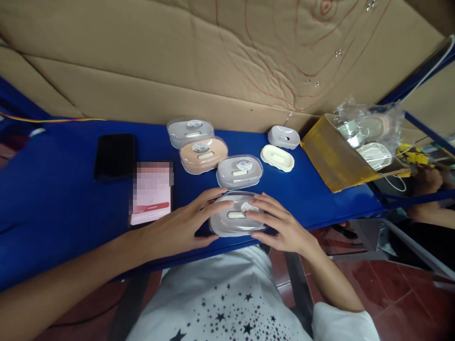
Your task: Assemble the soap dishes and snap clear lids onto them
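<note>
An oval soap box with a grey body, clear lid, round label and white pill-shaped knob sits at the table's near edge. Around its left end curve the fingers of my left hand, thumb low on the near side. My right hand grips the opposite end, its fingertips over the lid and label. Just beyond is another grey soap box with a clear lid. A peach box and a further grey box stand behind it to the left.
A phone with a lit pink screen and a black phone-like object lie left. Back right are a small grey tray, a cream tray and a cardboard box holding wrapped items. A person's arm shows far right.
</note>
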Demonstrator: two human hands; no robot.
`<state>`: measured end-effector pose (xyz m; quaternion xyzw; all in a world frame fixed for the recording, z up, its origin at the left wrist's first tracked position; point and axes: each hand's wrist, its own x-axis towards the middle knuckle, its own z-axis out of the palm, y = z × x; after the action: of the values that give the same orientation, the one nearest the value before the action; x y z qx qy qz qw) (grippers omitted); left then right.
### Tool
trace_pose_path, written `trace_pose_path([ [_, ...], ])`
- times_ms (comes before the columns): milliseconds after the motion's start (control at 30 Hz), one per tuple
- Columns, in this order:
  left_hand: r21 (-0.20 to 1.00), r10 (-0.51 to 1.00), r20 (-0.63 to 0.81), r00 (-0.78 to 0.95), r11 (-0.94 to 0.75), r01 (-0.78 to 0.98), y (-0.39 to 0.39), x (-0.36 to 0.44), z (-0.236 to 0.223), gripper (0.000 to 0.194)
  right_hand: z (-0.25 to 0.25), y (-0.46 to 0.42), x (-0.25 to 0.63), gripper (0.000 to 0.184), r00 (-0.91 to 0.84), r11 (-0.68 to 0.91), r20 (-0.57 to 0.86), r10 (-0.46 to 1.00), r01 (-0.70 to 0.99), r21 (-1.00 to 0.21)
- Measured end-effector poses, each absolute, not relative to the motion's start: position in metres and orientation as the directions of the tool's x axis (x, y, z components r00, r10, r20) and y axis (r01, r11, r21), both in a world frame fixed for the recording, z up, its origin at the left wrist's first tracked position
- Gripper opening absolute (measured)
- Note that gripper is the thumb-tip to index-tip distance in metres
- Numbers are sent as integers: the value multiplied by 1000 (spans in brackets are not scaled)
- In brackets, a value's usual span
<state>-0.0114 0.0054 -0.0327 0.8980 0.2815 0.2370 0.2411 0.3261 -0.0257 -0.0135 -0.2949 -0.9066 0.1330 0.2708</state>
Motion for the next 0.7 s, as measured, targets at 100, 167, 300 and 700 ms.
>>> trace_pose_path([
  [100, 585, 626, 248, 740, -705, 400, 6, -13, -34, 86, -12, -18, 319, 60, -724, 810, 381, 575, 436, -393],
  [167, 601, 635, 220, 741, -686, 410, 8, -14, -35, 89, -11, -17, 316, 59, -730, 821, 393, 560, 425, -380],
  [300, 658, 652, 174, 738, -635, 405, 10, -15, -34, 91, -12, -18, 315, 54, -749, 847, 405, 525, 409, -340],
  [700, 633, 684, 89, 724, -600, 490, 5, -13, -31, 85, -29, -24, 317, 55, -746, 882, 471, 470, 420, -215],
])
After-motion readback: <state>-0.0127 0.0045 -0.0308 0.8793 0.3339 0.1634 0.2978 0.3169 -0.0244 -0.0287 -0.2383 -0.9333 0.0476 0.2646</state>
